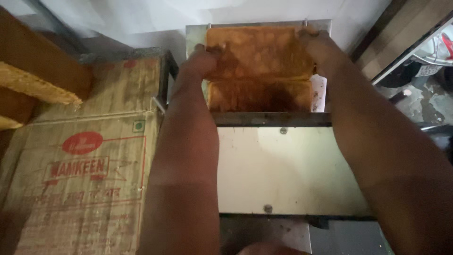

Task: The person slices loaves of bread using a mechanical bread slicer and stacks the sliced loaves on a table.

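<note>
Golden-brown loaf [259, 52], likely soft and crumbly, gripped at opposite edges between left hand [203, 59] and right hand [318, 45].

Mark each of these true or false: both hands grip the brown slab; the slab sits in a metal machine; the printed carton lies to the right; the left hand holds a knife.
1. Both hands, left hand and right hand, grip the brown slab: true.
2. The slab sits in a metal machine: true.
3. The printed carton lies to the right: false, it lies left.
4. The left hand holds a knife: false, it grips the slab's edge.
</note>
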